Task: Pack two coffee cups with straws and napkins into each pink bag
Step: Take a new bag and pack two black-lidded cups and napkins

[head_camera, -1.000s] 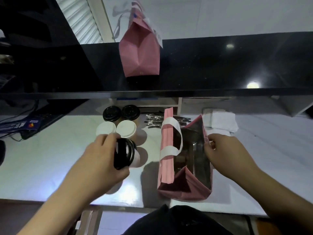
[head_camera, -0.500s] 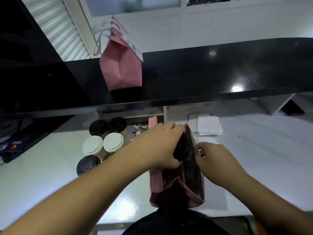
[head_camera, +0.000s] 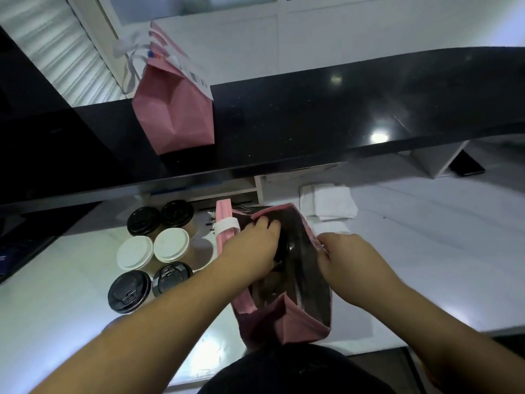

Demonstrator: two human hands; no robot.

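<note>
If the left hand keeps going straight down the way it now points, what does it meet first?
Probably the floor of the open pink bag: the left hand is already inside its mouth, gripping a black-lidded cup. The dark interior hides anything below.

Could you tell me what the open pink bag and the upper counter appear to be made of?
The open pink bag looks like matte paper: crisp folds, stiff sides, with a dark, slightly shiny lining that may be foil. The upper counter looks like polished black stone or laminate, since it mirrors ceiling lights; which one, I cannot tell.

Both hands reach forward, the left hand [head_camera: 252,248] curled downward, the right hand [head_camera: 352,260] pinching with bent fingers.
</note>
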